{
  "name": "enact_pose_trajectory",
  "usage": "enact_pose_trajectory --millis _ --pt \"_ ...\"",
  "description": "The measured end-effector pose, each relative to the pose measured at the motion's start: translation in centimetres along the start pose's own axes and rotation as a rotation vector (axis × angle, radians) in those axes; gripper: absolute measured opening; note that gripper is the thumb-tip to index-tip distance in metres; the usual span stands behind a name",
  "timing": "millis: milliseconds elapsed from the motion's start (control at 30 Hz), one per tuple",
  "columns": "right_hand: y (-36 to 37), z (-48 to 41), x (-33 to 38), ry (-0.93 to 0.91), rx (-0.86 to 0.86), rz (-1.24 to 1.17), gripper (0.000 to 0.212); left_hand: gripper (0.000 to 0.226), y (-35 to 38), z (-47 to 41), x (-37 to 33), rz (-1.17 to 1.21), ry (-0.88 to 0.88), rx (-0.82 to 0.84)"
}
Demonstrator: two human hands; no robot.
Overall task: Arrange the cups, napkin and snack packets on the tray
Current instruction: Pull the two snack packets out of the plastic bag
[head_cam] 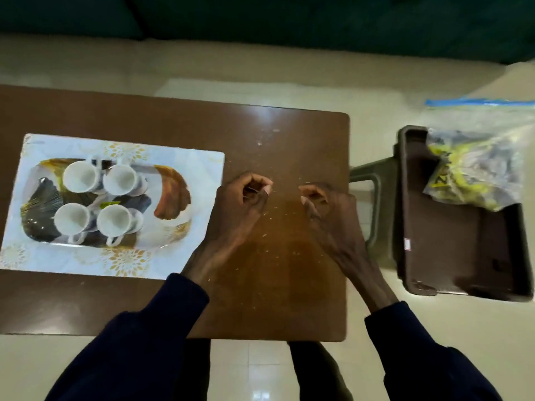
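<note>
Several white cups (79,176) stand upright in two rows on a patterned tray (172,198) at the table's left. The tray rests on a white napkin or mat with gold flowers (202,166). My left hand (237,206) hovers just right of the mat, fingers curled in with thumb and fingertips pinched together. My right hand (327,209) is near the table's right edge, also curled, with nothing visible in it. Yellow snack packets sit inside a clear zip bag (477,166) off the table at the right.
The brown table (289,285) has small crumbs scattered around my hands. To its right a dark brown plastic stool or bin (451,250) stands on the pale tiled floor and bears the zip bag. A dark green sofa (289,18) runs along the far side.
</note>
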State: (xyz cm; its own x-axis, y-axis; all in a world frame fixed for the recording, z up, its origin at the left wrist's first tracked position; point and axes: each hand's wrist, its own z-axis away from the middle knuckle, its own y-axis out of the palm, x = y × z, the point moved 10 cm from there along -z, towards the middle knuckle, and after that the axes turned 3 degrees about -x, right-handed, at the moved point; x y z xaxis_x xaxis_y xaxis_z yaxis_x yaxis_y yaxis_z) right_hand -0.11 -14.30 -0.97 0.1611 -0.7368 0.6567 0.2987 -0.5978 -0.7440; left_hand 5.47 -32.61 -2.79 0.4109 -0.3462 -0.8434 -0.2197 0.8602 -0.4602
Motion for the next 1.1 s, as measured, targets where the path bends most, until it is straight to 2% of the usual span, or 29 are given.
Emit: enact_pose_trajectory --millis 133,300,467,567,633,733,933,1100 --pt "-5.7 0.2 -4.3 0.031 -0.067 0.026 0.019 0.022 6.4 -0.6 -5.2 0.015 0.046 0.075" --pt "-12.6 1.3 -11.2 0.153 -0.168 0.009 0.020 0.021 15.0 -1.2 -10.1 0.054 0.088 0.204" --pt "-16.3 1.8 -18.9 0.323 -0.110 0.039 0.030 0.018 24.2 -1.4 -12.6 0.115 0.044 0.339" --pt "-18.8 2.1 -22.0 0.367 -0.187 0.065 0.027 0.035 30.0 -2.0 -13.2 0.133 -0.040 0.398" --pt "-20.2 2.5 -24.0 0.403 -0.269 0.027 0.027 0.052 33.4 -2.4 -13.4 0.118 -0.106 0.413" --pt "-21.4 2.8 -27.2 0.452 -0.280 -0.004 0.035 0.069 37.7 -3.6 -14.0 0.065 -0.160 0.407" --pt "-24.6 4.7 -30.3 0.473 -0.447 -0.012 0.024 0.067 41.6 -6.3 -14.4 0.075 -0.293 0.311" --pt "-27.7 5.2 -31.2 0.437 -0.530 0.023 0.024 0.060 41.9 -7.5 -14.4 -0.036 -0.244 0.334"
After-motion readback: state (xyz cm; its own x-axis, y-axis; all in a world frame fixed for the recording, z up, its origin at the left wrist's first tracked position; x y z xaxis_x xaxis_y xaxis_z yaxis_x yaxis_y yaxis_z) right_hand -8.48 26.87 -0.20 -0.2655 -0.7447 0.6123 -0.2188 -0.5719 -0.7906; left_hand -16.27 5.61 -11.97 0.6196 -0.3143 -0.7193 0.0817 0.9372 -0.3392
